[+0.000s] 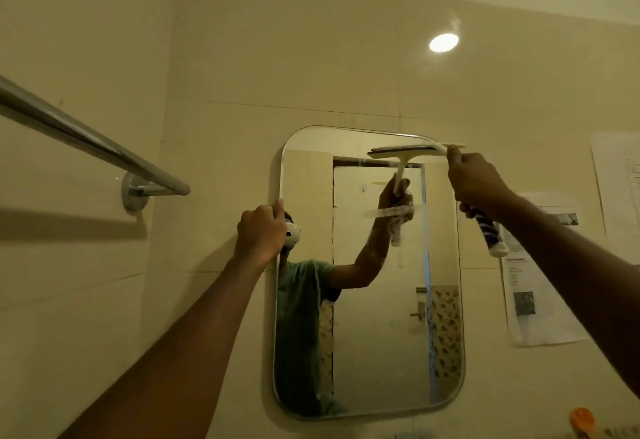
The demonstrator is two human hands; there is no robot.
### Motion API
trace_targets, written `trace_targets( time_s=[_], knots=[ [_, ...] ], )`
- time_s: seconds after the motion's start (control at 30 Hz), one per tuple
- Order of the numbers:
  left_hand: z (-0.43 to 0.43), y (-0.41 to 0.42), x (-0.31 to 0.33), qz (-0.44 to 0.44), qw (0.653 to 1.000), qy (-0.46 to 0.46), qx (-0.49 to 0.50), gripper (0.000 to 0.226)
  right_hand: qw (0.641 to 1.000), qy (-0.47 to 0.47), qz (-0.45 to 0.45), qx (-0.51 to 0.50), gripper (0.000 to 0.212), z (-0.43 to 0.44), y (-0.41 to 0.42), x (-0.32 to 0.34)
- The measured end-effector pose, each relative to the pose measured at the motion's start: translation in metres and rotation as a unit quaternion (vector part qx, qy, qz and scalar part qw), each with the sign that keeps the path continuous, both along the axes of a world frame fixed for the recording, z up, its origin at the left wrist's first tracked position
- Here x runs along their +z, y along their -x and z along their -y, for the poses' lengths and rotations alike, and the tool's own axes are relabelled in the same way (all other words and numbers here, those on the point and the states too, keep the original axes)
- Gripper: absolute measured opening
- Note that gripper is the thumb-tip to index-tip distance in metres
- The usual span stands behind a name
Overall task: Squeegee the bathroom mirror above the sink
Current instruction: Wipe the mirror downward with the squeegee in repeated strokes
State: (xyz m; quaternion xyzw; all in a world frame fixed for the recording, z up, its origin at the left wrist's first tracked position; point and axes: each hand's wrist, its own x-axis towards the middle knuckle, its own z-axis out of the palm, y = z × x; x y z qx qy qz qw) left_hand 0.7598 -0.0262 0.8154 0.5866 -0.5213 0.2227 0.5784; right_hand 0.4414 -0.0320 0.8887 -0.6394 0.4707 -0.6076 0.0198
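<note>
A rounded rectangular mirror [377, 345] hangs on the cream tiled wall. My right hand [476, 184] grips the handle of a white squeegee [412, 151], whose blade lies flat against the mirror's top right corner. The blue and white end of its handle [491, 236] sticks out below my fist. My left hand [261, 234] grips the mirror's left edge about a third of the way down. The glass reflects my raised arm, the squeegee and a door behind me.
A chrome towel rail [86, 140] juts from the wall at the left, close to my left arm. Paper sheets [540, 286] are stuck to the wall right of the mirror. An orange object [583, 419] shows at the bottom right. A ceiling light's reflection [444, 42] glows above.
</note>
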Motion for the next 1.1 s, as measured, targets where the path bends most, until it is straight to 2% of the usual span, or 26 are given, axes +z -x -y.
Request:
trace_targets(
  time_s=[0.27, 0.6, 0.7, 0.77, 0.83, 0.9, 1.03, 1.1],
  knots=[
    [0.0, -0.003, -0.003, 0.01, 1.0, -0.001, -0.015, 0.059, 0.995, -0.096, -0.013, -0.021, 0.061, -0.015, -0.002, -0.091],
    [0.003, -0.002, -0.008, 0.014, 1.0, 0.019, -0.018, 0.054, 0.995, 0.026, 0.038, 0.092, 0.032, -0.026, 0.004, -0.015],
    [0.003, -0.002, -0.008, 0.011, 1.0, 0.018, -0.021, 0.053, 0.993, 0.045, 0.017, 0.107, 0.034, -0.023, 0.005, -0.019],
    [0.003, -0.002, -0.009, 0.009, 0.999, 0.02, -0.023, 0.053, 0.996, 0.046, -0.021, 0.074, 0.035, -0.015, 0.005, -0.027],
    [0.005, -0.002, -0.01, 0.004, 0.999, 0.027, -0.02, 0.052, 0.998, 0.041, -0.048, 0.03, 0.032, -0.006, 0.001, -0.037],
    [0.006, -0.002, -0.011, -0.002, 0.999, 0.032, -0.007, 0.052, 0.998, 0.043, -0.035, 0.008, 0.032, 0.005, -0.005, -0.057],
    [0.006, -0.003, -0.011, 0.003, 0.999, 0.036, -0.005, 0.052, 1.0, 0.02, -0.005, 0.007, 0.023, 0.013, -0.011, -0.129],
    [0.005, -0.003, -0.011, 0.005, 0.999, 0.04, -0.014, 0.053, 1.0, -0.008, -0.004, 0.02, 0.024, 0.006, -0.008, -0.144]
  ],
)
